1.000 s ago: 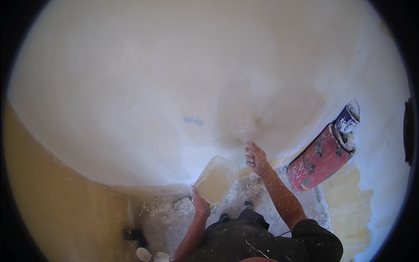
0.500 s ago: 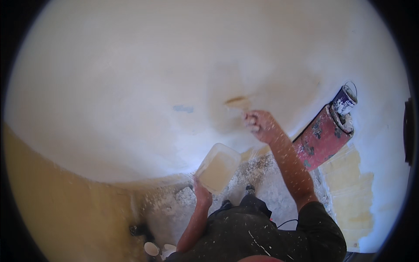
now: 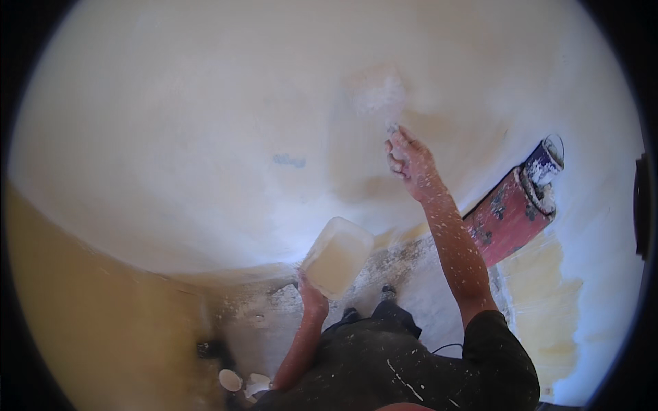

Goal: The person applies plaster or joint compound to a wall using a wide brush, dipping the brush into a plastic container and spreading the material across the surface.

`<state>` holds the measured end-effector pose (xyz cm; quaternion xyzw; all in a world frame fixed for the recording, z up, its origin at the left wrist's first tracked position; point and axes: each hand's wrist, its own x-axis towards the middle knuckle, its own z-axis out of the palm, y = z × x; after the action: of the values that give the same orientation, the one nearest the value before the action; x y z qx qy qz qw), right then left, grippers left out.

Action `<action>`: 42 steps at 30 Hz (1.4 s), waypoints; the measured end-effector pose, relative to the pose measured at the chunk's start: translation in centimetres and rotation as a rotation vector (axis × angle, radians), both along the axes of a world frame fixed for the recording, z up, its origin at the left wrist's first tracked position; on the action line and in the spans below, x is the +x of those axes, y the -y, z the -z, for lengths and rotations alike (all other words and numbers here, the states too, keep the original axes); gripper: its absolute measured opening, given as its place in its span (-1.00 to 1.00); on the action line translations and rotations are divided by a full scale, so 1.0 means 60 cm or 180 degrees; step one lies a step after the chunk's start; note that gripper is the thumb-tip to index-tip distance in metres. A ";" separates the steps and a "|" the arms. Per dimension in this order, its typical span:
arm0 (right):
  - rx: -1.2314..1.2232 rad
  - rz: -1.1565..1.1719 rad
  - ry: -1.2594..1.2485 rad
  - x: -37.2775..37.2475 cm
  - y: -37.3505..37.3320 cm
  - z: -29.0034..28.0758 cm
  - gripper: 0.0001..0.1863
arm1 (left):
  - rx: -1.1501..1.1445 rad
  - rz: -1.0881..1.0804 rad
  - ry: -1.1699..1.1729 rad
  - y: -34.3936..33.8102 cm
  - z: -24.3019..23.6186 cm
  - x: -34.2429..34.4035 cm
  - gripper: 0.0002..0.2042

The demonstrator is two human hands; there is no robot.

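My left hand (image 3: 311, 294) grips the side of a translucent rectangular plastic container (image 3: 337, 256) with pale beige liquid in it. Higher up, my right hand (image 3: 410, 162) has its fingers wrapped round the handle of a brush (image 3: 373, 90), whose wide head is blurred and pale against the whitish wall (image 3: 205, 116). A damp-looking darker patch on the wall surrounds the brush. Pale specks dot my right forearm and my dark shirt.
A red cylindrical drum (image 3: 506, 216), with a dark paint-splattered bucket (image 3: 545, 159) on top, stands at right. Yellow wall (image 3: 116, 315) borders the left. My feet are on dusty, debris-strewn floor (image 3: 439, 294). Pale round containers (image 3: 229, 380) lie at the lower left.
My right hand has moved up the wall with the brush, from near the container to well above it. My left hand and the container have shifted slightly upward in view.
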<state>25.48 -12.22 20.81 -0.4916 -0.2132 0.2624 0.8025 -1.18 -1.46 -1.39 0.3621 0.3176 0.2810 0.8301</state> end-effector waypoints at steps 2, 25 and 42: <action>-0.0144 0.0078 -0.0272 0.005 -0.003 0.074 -0.62 | 0.0156 0.0023 0.0043 -0.011 0.021 -0.017 -0.43; 0.0032 -0.0212 -0.2099 0.003 -0.004 0.118 -0.88 | -0.0110 -0.0004 0.0170 -0.012 0.014 -0.024 -0.51; 0.0194 -0.0007 0.0083 -0.060 0.006 -0.118 -0.46 | -0.0235 -0.0010 0.0266 -0.019 0.013 0.013 -0.50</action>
<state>21.90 -12.58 27.92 -0.4702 -0.2320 0.2502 0.8140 -0.37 -0.30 -2.17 0.3186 0.2935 0.2853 0.8550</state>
